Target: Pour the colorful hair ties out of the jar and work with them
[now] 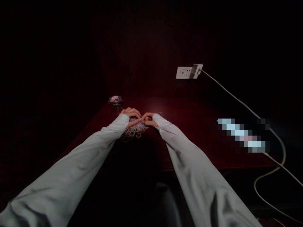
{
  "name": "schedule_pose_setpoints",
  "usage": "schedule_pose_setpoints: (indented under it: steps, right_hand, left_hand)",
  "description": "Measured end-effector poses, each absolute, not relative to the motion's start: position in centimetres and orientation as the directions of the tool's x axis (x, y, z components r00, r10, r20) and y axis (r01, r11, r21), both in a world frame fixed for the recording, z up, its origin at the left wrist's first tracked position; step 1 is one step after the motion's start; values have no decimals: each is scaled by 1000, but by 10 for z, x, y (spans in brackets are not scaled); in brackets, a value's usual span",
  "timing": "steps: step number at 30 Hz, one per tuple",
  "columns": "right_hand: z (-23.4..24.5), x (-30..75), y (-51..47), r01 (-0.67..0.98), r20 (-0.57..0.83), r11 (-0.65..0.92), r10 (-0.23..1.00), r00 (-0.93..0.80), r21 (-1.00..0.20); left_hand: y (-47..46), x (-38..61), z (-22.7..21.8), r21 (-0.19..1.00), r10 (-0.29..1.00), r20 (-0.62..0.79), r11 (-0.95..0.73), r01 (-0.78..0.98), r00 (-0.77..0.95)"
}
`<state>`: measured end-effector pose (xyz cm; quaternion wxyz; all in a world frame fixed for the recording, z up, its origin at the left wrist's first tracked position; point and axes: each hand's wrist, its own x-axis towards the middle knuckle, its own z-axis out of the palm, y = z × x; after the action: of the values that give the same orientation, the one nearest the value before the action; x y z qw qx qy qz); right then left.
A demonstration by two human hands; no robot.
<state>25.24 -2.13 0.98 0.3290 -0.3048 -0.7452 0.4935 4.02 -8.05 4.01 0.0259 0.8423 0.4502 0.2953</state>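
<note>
Multicoloured bands point(133, 132), pink, green, yellow; dark reddish-brown table point(194, 135); pale grey sleeves point(71, 170); white socket point(183, 72) and cable point(236, 99).

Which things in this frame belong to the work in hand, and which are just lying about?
In hand: left hand and right hand, both at the clear packet of small coloured elastic bands; grip too dim to judge.
Lying about: small glass dish behind the left hand, wall socket, charger, white cable.

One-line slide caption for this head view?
In dim light, left hand and right hand meet over small colourful elastic rings on a dark red wooden table.
</note>
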Motion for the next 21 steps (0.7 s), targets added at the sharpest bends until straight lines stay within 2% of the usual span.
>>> schedule_pose_setpoints:
  steps: [5,9,12,21]
  right_hand:
    - [6,251,-18,77,184,287,774,-606,-955]
    - [3,248,-12,22,230,284,815,-532,-959]
    - [5,247,-12,26,218,265,841,-495,-964]
    - [17,247,-28,73,143,213,836,-530,-974]
  left_hand:
    - [-85,43,43,321,792,460,-570,756,402]
    - [-88,45,44,327,793,475,-561,760,382]
    - [-89,45,44,326,788,488,-564,759,376]
    - [-92,48,47,320,785,499,-560,764,367]
